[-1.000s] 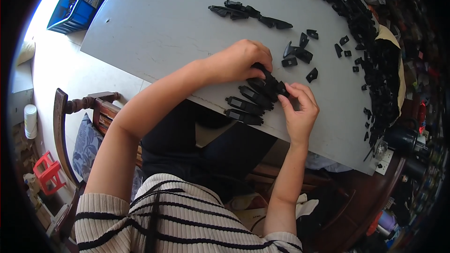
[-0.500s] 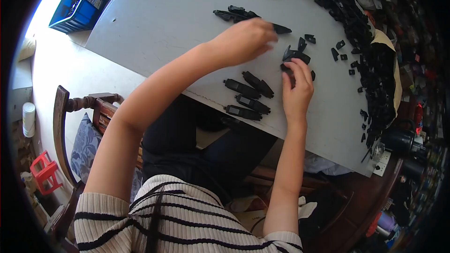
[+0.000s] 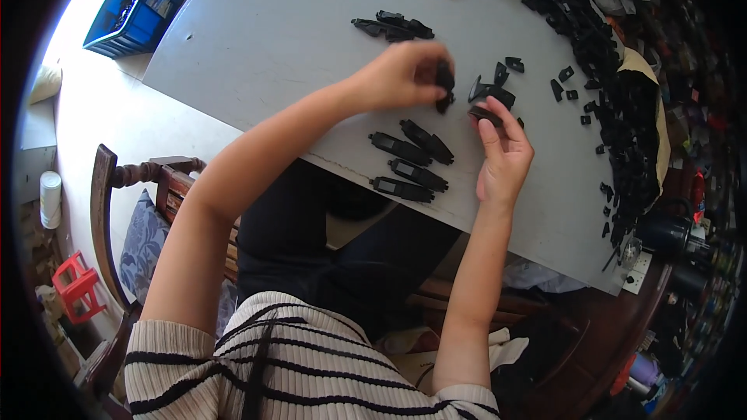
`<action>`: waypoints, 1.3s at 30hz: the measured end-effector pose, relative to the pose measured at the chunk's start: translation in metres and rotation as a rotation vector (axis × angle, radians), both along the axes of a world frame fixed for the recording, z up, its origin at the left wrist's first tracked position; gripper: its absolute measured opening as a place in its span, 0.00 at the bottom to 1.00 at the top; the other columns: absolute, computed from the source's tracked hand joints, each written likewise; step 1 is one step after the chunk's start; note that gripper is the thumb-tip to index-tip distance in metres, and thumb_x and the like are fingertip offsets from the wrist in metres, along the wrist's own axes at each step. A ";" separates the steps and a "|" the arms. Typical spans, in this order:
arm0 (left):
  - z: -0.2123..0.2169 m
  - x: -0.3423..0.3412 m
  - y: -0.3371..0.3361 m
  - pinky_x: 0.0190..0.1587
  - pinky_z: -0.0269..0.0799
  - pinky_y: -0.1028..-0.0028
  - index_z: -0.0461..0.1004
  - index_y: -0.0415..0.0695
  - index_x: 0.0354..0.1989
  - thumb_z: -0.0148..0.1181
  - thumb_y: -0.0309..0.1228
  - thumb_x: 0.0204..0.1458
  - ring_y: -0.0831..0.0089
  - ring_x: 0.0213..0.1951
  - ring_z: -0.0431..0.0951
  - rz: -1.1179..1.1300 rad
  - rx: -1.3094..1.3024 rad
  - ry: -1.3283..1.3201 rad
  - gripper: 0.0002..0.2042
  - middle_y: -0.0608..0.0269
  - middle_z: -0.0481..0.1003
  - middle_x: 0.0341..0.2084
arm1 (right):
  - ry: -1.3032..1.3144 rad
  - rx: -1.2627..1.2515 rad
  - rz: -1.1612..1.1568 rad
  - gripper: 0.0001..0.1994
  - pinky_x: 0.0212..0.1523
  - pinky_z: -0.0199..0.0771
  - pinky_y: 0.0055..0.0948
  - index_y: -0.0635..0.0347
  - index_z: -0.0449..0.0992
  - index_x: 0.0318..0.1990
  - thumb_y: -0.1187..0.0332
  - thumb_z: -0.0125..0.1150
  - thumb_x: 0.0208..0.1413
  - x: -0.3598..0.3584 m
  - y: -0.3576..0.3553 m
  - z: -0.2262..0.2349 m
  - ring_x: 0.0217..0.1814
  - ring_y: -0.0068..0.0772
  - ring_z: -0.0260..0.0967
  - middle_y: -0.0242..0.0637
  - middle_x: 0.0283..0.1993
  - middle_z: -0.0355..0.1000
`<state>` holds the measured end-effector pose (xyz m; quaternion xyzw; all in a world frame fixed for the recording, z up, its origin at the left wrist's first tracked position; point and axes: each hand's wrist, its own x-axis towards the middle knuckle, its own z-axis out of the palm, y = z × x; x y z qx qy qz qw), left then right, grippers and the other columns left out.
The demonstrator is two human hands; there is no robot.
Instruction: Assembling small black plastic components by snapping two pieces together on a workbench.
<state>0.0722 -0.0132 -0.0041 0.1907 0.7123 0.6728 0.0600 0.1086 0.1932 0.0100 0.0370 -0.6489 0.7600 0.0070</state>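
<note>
- Nearest to you is your striped sweater, with both bare forearms reaching up from it to the grey table.
- A wooden chair with a blue patterned cushion stands at your left, and a small red stool sits on the floor beyond it.
- At the near edge of the table four long black plastic pieces lie side by side, close together, between your two arms.
- Your right hand rests just past them, palm toward you, with the fingertips pinched on a small flat black part held just above the table top.
- Your left hand is a little farther out and to the left of the right one, fingers curled and closed around a small dark clip that sticks out below the knuckles.
- The two hands are near each other but not touching.
- Right beyond your right fingertips lies a small cluster of black bits, with a few more loose ones scattered to the right.
- Farther out, past your left hand, a short heap of long black pieces sits alone on the table.
- Along the far and right edges runs a big pile of black plastic parts.
- Off the table's far left corner a blue crate stands on the pale floor.
</note>
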 end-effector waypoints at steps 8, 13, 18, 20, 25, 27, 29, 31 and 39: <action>-0.001 0.015 0.000 0.40 0.72 0.65 0.77 0.38 0.30 0.68 0.25 0.38 0.57 0.37 0.75 0.061 -0.354 0.353 0.10 0.57 0.76 0.30 | 0.409 0.825 0.030 0.15 0.44 0.71 0.29 0.66 0.79 0.42 0.78 0.68 0.42 0.009 0.003 0.000 0.41 0.36 0.72 0.41 0.39 0.75; -0.004 0.008 0.001 0.39 0.73 0.67 0.78 0.36 0.29 0.69 0.22 0.36 0.58 0.36 0.76 0.001 -0.307 0.367 0.10 0.56 0.76 0.31 | 0.307 0.807 0.058 0.15 0.41 0.70 0.31 0.65 0.80 0.37 0.78 0.70 0.37 0.005 0.014 0.005 0.39 0.39 0.71 0.41 0.36 0.74; 0.001 0.009 0.001 0.40 0.73 0.68 0.78 0.36 0.29 0.69 0.21 0.34 0.59 0.35 0.77 -0.075 -0.323 0.326 0.11 0.57 0.77 0.31 | 0.541 0.921 0.057 0.15 0.40 0.70 0.30 0.64 0.81 0.36 0.75 0.72 0.35 0.004 0.004 -0.005 0.39 0.39 0.69 0.41 0.34 0.74; 0.000 0.012 0.000 0.41 0.72 0.67 0.78 0.37 0.32 0.68 0.22 0.37 0.58 0.37 0.77 -0.091 -0.359 0.362 0.11 0.56 0.77 0.33 | 0.444 0.840 0.048 0.13 0.40 0.69 0.29 0.63 0.81 0.34 0.72 0.73 0.37 0.006 -0.003 -0.004 0.39 0.37 0.69 0.39 0.32 0.72; 0.016 0.024 -0.018 0.43 0.72 0.65 0.76 0.41 0.41 0.64 0.24 0.45 0.56 0.41 0.75 0.134 -0.529 0.550 0.13 0.56 0.75 0.37 | 0.165 1.005 -0.292 0.15 0.33 0.67 0.28 0.60 0.78 0.37 0.59 0.70 0.47 -0.004 0.028 0.007 0.30 0.27 0.65 0.29 0.25 0.66; 0.016 0.017 -0.044 0.45 0.71 0.64 0.73 0.42 0.41 0.63 0.25 0.46 0.57 0.40 0.74 0.443 -0.648 0.570 0.13 0.58 0.73 0.34 | 0.051 1.272 -0.461 0.18 0.31 0.68 0.27 0.59 0.74 0.37 0.54 0.69 0.47 -0.014 0.037 0.012 0.26 0.22 0.64 0.27 0.21 0.66; 0.017 0.011 -0.063 0.47 0.70 0.63 0.72 0.42 0.41 0.63 0.24 0.46 0.58 0.41 0.73 0.628 -0.900 0.616 0.13 0.59 0.73 0.33 | 0.025 1.306 -0.405 0.18 0.33 0.69 0.31 0.60 0.73 0.36 0.55 0.68 0.47 -0.023 0.044 0.003 0.28 0.28 0.65 0.31 0.24 0.68; 0.014 0.009 -0.068 0.47 0.69 0.63 0.71 0.44 0.41 0.64 0.24 0.44 0.59 0.41 0.72 0.605 -0.978 0.509 0.15 0.60 0.73 0.32 | 0.003 1.335 -0.342 0.18 0.35 0.70 0.34 0.60 0.73 0.36 0.55 0.68 0.47 -0.027 0.041 0.002 0.30 0.35 0.67 0.34 0.27 0.69; 0.016 0.008 -0.038 0.39 0.73 0.67 0.74 0.40 0.36 0.65 0.27 0.46 0.62 0.33 0.77 0.023 -0.489 0.189 0.09 0.57 0.76 0.31 | 0.010 0.169 0.095 0.08 0.33 0.67 0.18 0.64 0.78 0.40 0.78 0.64 0.51 -0.017 0.005 0.009 0.33 0.17 0.66 0.27 0.38 0.74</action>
